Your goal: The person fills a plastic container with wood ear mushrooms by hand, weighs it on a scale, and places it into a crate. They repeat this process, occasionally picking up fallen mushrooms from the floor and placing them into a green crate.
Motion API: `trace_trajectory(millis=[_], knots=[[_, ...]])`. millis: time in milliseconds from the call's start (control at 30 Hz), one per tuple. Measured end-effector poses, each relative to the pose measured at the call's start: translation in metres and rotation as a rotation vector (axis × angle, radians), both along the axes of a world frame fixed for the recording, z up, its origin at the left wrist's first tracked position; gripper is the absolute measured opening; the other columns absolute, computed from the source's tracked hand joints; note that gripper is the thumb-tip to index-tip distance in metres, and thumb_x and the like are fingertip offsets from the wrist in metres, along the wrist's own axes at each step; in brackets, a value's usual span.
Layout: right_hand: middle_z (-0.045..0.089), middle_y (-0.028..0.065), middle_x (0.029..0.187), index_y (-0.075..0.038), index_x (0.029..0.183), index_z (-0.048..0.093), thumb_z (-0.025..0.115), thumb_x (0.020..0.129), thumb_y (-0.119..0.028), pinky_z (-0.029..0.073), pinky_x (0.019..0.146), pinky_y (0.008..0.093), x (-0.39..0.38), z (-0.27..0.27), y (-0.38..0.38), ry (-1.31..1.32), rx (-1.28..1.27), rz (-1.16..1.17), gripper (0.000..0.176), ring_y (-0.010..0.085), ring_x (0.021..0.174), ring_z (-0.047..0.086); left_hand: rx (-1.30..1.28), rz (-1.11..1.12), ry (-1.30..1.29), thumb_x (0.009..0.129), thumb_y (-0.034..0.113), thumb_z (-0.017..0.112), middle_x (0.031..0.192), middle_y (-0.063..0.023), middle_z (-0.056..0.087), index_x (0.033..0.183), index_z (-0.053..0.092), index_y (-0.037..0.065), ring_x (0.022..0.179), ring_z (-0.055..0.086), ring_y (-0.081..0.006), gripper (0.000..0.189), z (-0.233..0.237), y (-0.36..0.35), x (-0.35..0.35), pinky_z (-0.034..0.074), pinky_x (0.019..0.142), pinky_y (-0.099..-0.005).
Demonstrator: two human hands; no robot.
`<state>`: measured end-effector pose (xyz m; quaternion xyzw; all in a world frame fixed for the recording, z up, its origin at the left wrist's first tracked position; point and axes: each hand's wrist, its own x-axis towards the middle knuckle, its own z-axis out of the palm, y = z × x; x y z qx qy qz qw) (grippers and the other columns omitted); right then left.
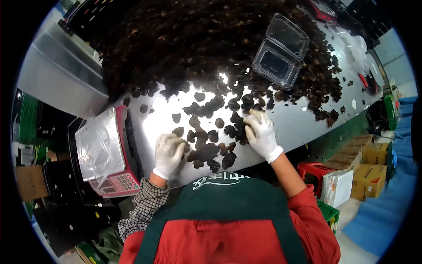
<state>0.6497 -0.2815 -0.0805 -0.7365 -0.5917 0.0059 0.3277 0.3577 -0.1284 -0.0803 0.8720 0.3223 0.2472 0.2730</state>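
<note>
Dark brown, crinkled pieces that look like wood ear mushrooms (206, 152) lie loosely scattered on the shiny metal table (151, 125) between my hands. My left hand (169, 155), in a white glove, is closed at the left edge of the scatter, with a dark piece at its thumb and fingertips. On the other side, my white-gloved right hand (262, 136) rests against a small cluster of dark pieces (238, 128). Its thumb and bent fingers are apart, and no piece shows clearly held between them.
A large mushroom heap (184, 39) covers the far table. An open clear plastic box (276, 64) lies on its right part. A pink-edged scale (101, 147) stands at the left beside a metal chute (61, 70). Cardboard boxes (369, 180) and a red stool (313, 169) are at right.
</note>
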Motion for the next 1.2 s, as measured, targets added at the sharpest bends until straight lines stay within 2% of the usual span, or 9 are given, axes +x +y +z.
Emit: trace_trajectory(millis=[167, 300, 433, 600, 733, 767, 967, 1100, 1200], knots=[[0.045, 0.0248, 0.129, -0.005, 0.128, 0.051, 0.065, 0.080, -0.022, 0.034, 0.101, 0.0487, 0.004, -0.022, 0.049, -0.177, -0.124, -0.072, 0.052, 0.0404, 0.119, 0.042, 0.042, 0.247, 0.191, 0.077, 0.034, 0.070, 0.138, -0.0248, 0.035, 0.132, 0.044, 0.002, 0.125, 0.034, -0.0421, 0.068, -0.024, 0.016, 0.014, 0.027, 0.106, -0.0486], [0.053, 0.0186, 0.122, -0.006, 0.117, 0.058, 0.066, 0.078, -0.020, 0.039, 0.097, 0.0459, -0.033, 0.003, 0.026, -0.016, -0.126, 0.264, 0.042, 0.0354, 0.112, 0.049, -0.049, -0.100, 0.150, 0.075, 0.039, 0.071, 0.130, -0.0197, 0.042, 0.130, 0.048, 0.005, 0.123, 0.038, -0.0379, 0.069, -0.022, -0.014, -0.009, 0.030, 0.105, -0.0478], [0.054, 0.0154, 0.119, -0.009, 0.111, 0.061, 0.064, 0.077, -0.012, 0.039, 0.094, 0.0444, -0.041, 0.006, 0.075, 0.008, 0.021, 0.277, 0.034, 0.0319, 0.111, 0.050, 0.080, 0.032, 0.081, 0.069, 0.031, 0.078, 0.137, -0.0249, 0.033, 0.136, 0.041, 0.006, 0.124, 0.036, -0.0415, 0.080, -0.021, 0.001, 0.001, 0.033, 0.103, -0.0501], [0.052, 0.0172, 0.127, -0.009, 0.124, 0.052, 0.061, 0.077, -0.015, 0.038, 0.097, 0.0452, -0.038, -0.015, 0.158, -0.230, 0.008, 0.319, 0.048, 0.0347, 0.119, 0.045, 0.160, 0.002, 0.209, 0.076, 0.044, 0.069, 0.143, -0.0288, 0.026, 0.139, 0.040, 0.006, 0.132, 0.025, -0.0454, 0.079, -0.022, 0.048, 0.065, 0.023, 0.109, -0.0501], [0.060, 0.0123, 0.098, -0.008, 0.093, 0.063, 0.057, 0.078, -0.010, 0.044, 0.087, 0.0402, -0.013, -0.020, 0.143, -0.109, -0.246, 0.383, 0.017, 0.0289, 0.097, 0.056, 0.011, -0.137, 0.249, 0.077, 0.043, 0.068, 0.131, -0.0213, 0.043, 0.130, 0.050, 0.004, 0.124, 0.037, -0.0381, 0.068, -0.018, 0.052, 0.059, 0.027, 0.106, -0.0479], [0.058, 0.0086, 0.084, -0.008, 0.079, 0.062, 0.056, 0.077, -0.008, 0.045, 0.082, 0.0385, -0.008, -0.013, 0.125, -0.073, -0.091, 0.371, 0.006, 0.0274, 0.086, 0.057, 0.032, -0.123, 0.211, 0.077, 0.043, 0.068, 0.123, -0.0175, 0.048, 0.124, 0.054, 0.003, 0.119, 0.041, -0.0350, 0.063, -0.019, 0.045, 0.047, 0.029, 0.105, -0.0471], [0.058, 0.0088, 0.094, -0.007, 0.084, 0.062, 0.058, 0.074, -0.004, 0.044, 0.084, 0.0394, 0.007, 0.010, 0.074, 0.104, -0.039, 0.332, 0.010, 0.0279, 0.093, 0.056, -0.012, -0.151, 0.131, 0.071, 0.042, 0.074, 0.135, -0.0193, 0.039, 0.126, 0.050, 0.005, 0.123, 0.036, -0.0383, 0.070, -0.021, 0.014, 0.011, 0.031, 0.105, -0.0495], [0.056, 0.0151, 0.119, -0.007, 0.115, 0.060, 0.059, 0.080, -0.011, 0.035, 0.103, 0.0438, -0.015, -0.003, 0.109, -0.021, -0.092, 0.384, 0.035, 0.0340, 0.115, 0.050, 0.043, -0.062, 0.218, 0.074, 0.051, 0.069, 0.145, -0.0225, 0.028, 0.138, 0.041, 0.010, 0.131, 0.028, -0.0402, 0.081, -0.022, 0.033, 0.046, 0.019, 0.111, -0.0523], [0.063, 0.0079, 0.105, -0.008, 0.099, 0.066, 0.058, 0.080, -0.011, 0.037, 0.099, 0.0430, -0.017, -0.012, 0.099, 0.072, -0.268, 0.521, 0.020, 0.0281, 0.110, 0.053, -0.045, -0.241, 0.301, 0.076, 0.053, 0.066, 0.138, -0.0163, 0.041, 0.134, 0.048, 0.010, 0.130, 0.033, -0.0360, 0.075, -0.012, 0.033, 0.052, 0.019, 0.111, -0.0525]])
